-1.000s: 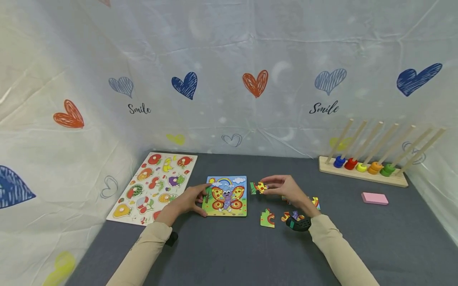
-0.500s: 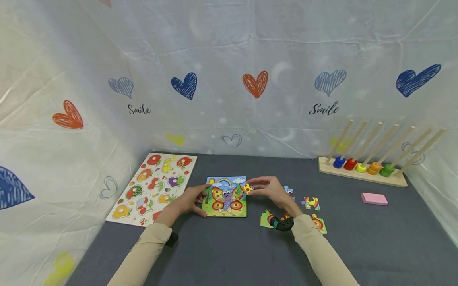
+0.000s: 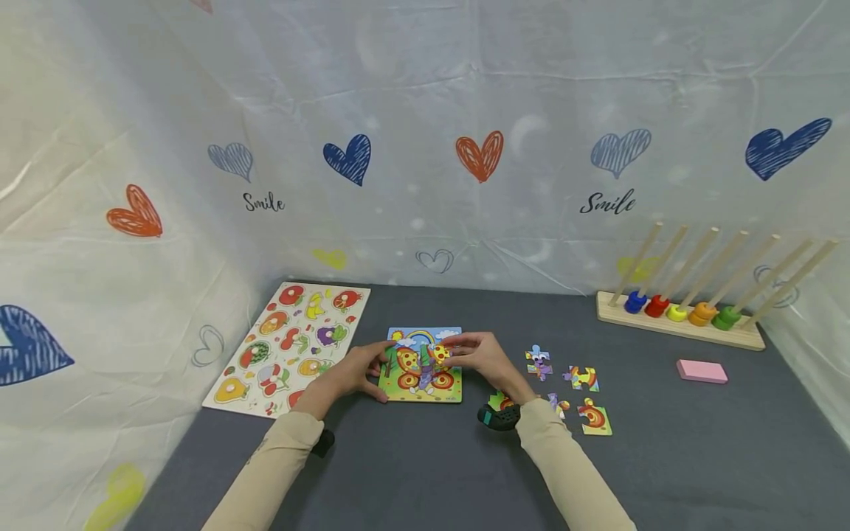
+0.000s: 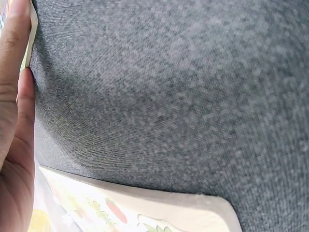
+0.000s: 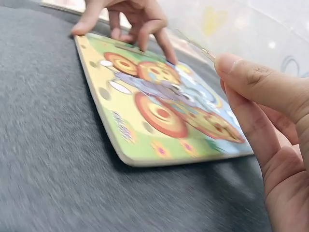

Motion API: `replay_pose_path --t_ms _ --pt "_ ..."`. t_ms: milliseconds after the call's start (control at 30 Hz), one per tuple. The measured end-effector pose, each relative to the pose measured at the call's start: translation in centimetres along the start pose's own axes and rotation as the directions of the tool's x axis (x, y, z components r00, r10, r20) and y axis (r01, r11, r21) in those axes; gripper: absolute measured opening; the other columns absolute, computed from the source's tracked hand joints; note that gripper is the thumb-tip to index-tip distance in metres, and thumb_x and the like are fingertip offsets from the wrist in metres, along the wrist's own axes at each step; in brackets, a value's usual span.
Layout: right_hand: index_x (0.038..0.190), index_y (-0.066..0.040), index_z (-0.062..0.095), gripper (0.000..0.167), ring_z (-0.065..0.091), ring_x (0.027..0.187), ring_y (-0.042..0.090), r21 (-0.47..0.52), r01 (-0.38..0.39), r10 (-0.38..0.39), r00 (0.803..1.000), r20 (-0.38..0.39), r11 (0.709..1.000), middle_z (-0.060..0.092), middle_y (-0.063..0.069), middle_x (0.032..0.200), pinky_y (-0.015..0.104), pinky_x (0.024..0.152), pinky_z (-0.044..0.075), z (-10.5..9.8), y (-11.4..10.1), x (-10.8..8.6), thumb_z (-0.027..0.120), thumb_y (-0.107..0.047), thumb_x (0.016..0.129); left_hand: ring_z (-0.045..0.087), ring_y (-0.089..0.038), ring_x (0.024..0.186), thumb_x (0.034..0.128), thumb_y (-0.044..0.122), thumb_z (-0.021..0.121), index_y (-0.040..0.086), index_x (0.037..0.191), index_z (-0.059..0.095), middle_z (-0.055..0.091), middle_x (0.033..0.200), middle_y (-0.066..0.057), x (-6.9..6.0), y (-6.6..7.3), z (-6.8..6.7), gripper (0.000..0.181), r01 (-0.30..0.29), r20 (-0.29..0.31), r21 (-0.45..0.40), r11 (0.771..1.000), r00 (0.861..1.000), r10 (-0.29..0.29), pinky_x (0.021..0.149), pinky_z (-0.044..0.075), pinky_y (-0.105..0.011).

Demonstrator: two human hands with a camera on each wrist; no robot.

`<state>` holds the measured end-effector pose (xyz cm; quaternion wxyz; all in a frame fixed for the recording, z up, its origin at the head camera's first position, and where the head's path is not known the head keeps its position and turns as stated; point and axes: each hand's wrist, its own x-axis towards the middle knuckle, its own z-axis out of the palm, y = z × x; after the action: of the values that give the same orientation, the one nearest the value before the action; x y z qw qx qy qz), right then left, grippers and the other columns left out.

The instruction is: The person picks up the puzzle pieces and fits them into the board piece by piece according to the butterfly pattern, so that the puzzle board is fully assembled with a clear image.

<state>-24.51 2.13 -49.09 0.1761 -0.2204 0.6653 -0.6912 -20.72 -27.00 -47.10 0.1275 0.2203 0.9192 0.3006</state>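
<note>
My left hand (image 3: 352, 372) holds the left edge of a square butterfly puzzle board (image 3: 425, 392), its thumb near the front corner. Over the board's right half, my right hand (image 3: 486, 360) pinches a jigsaw piece (image 3: 441, 355) with a yellow, red-dotted pattern. That piece appears edge-on and thin in the right wrist view, raised above the board (image 5: 161, 113). Loose jigsaw pieces lie to the right: a purple and blue one (image 3: 538, 363), a yellow and rainbow one (image 3: 583, 378), and a green one with red rings (image 3: 595, 417). My right wrist partly hides others.
A fruit-picture board (image 3: 285, 346) lies at the left, close to my left forearm. At the back right stands a wooden peg rack (image 3: 680, 322) with coloured rings and tall sticks. A pink block (image 3: 702, 371) sits in front of it. Patterned cloth hangs behind.
My right hand has carried the jigsaw piece leftward, from beside the puzzle board to above its right half, uncovering loose pieces at the right. My left hand stays at the board's left edge.
</note>
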Motion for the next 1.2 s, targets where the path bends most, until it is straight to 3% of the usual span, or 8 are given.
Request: replay_pose_path --t_ms 267,433,767,1000,1200 --pt "0.114 0.005 0.067 0.037 0.067 0.091 0.016 -0.008 -0.034 0.033 0.999 -0.027 0.999 0.066 0.018 0.113 0.032 0.076 0.054 2.3 0.7 0.8 0.077 -0.003 0.080 0.051 -0.012 0.082 0.0647 0.017 0.088 0.002 0.147 0.034 0.053 0.105 -0.003 0.1 0.0 0.2 0.099 0.012 0.004 -0.014 1.000 1.000 -0.012 0.078 0.049 -0.031" --pt "0.112 0.001 0.069 0.035 0.068 0.089 0.017 -0.074 -0.075 0.070 0.996 -0.063 0.994 0.069 0.014 0.107 0.030 0.075 0.054 3.4 0.9 1.2 0.078 -0.006 0.080 0.051 -0.012 0.083 0.0655 0.018 0.088 0.001 0.147 0.034 0.054 0.107 -0.003 0.1 0.0 0.1 0.099 -0.001 0.000 -0.010 1.000 1.000 0.001 0.079 0.049 -0.032" --pt "0.109 -0.001 0.072 0.033 0.068 0.086 0.020 -0.260 -0.019 -0.002 0.997 -0.079 0.966 0.071 0.013 0.100 0.027 0.070 0.053 4.9 0.6 1.6 0.080 -0.010 0.079 0.051 -0.011 0.081 0.0655 0.019 0.088 0.001 0.147 0.034 0.054 0.103 -0.002 0.1 -0.1 0.1 0.100 0.008 0.003 0.019 1.000 1.000 -0.008 0.078 0.048 -0.031" --pt "0.106 0.001 0.072 0.030 0.068 0.078 0.017 -0.387 0.055 -0.096 0.991 -0.088 0.920 0.072 0.012 0.092 0.024 0.066 0.052 6.4 0.9 2.2 0.080 -0.009 0.078 0.053 -0.011 0.083 0.0677 0.021 0.087 0.000 0.147 0.034 0.053 0.100 -0.002 -0.1 0.0 -0.1 0.098 -0.027 0.009 0.025 0.999 1.000 0.026 0.079 0.049 -0.031" --pt "0.105 -0.001 0.074 0.029 0.067 0.081 0.019 -0.515 0.052 -0.138 0.982 -0.130 0.856 0.072 0.010 0.092 0.031 0.071 0.053 7.5 0.6 2.8 0.080 -0.010 0.078 0.054 -0.012 0.082 0.0678 0.023 0.087 -0.001 0.145 0.037 0.052 0.098 -0.001 -0.2 0.0 -0.2 0.095 -0.049 0.002 0.030 0.998 0.999 0.049 0.078 0.048 -0.030"
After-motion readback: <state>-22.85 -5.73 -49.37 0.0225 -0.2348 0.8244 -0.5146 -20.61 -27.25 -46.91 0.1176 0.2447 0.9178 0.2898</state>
